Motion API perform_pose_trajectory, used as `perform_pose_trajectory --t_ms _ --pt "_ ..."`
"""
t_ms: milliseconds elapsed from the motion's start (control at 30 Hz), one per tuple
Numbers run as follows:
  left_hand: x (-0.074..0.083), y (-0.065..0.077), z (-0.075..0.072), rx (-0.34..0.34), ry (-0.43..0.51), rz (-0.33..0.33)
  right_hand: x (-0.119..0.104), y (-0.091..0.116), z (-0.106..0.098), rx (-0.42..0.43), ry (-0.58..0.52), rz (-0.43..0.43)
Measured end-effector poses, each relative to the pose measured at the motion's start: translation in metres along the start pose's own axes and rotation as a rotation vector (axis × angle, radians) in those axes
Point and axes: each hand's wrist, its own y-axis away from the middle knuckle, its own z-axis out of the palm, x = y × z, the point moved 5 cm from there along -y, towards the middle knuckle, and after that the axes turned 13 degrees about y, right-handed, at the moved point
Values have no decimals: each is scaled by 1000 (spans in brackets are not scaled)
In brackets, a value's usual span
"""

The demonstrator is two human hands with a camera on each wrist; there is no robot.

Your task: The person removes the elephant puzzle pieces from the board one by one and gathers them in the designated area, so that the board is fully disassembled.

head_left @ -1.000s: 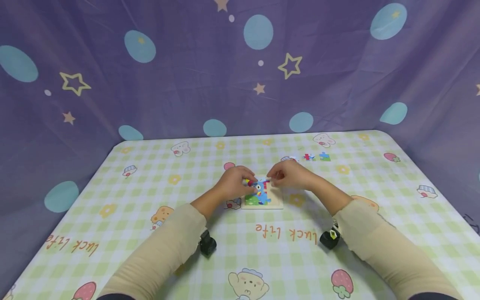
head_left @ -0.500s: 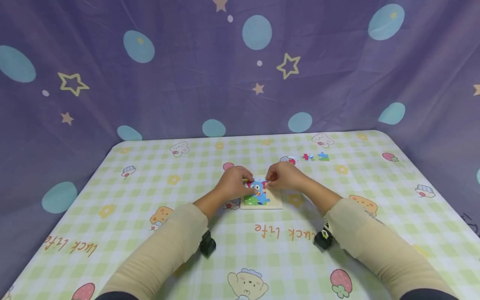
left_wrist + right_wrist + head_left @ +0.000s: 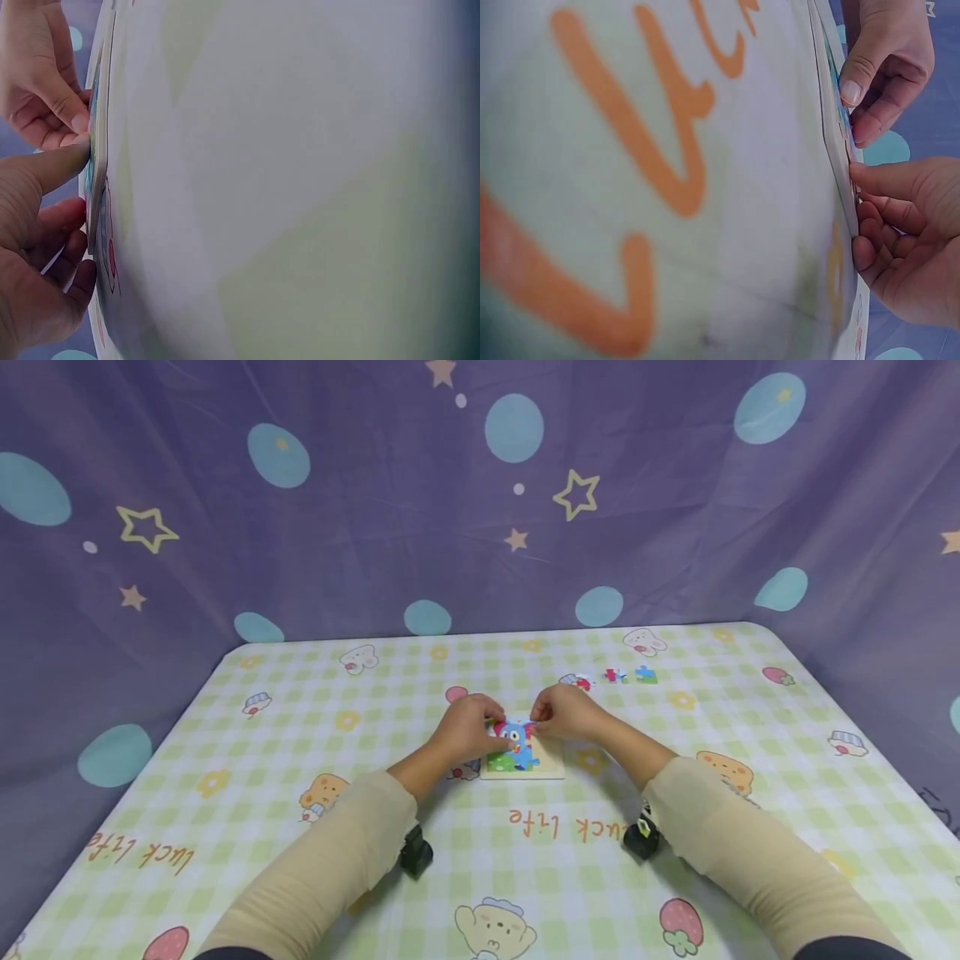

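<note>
In the head view, a small jigsaw puzzle (image 3: 510, 762) with a blue animal on green grass lies in a pale wooden tray (image 3: 552, 767). Pieces cover the left part; bare wood shows at right. My left hand (image 3: 463, 728) holds the tray's left side, thumb over the picture and fingers at the far edge. At the upper right of the picture, my right hand (image 3: 572, 713) pinches a puzzle piece (image 3: 529, 727), mostly hidden by the fingertips. The right wrist view shows my right thumb (image 3: 889, 180) low against the tray, close to my left thumb (image 3: 861, 75).
Loose puzzle pieces lie behind my right hand: a red-and-white one (image 3: 584, 682), another red one (image 3: 615, 676), and a blue-green one (image 3: 647, 675). A checked cloth (image 3: 420, 893) covers the table. Behind its far edge hangs a purple curtain (image 3: 375, 527).
The right hand has brought its piece down and slightly left onto the puzzle's upper right. The left hand has stayed at the tray's left side, with only a slight finger shift.
</note>
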Motion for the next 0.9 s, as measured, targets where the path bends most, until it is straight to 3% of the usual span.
perform_pose_trajectory --t_ms 400,667,900 --pt "0 1 -1 -11 25 -4 -1 2 -4 11 -90 37" --pt "0 2 -1 -18 19 16 -1 2 -3 32 -134 -2" --pt "0 2 -1 -32 43 22 6 11 -13 46 -180 13"
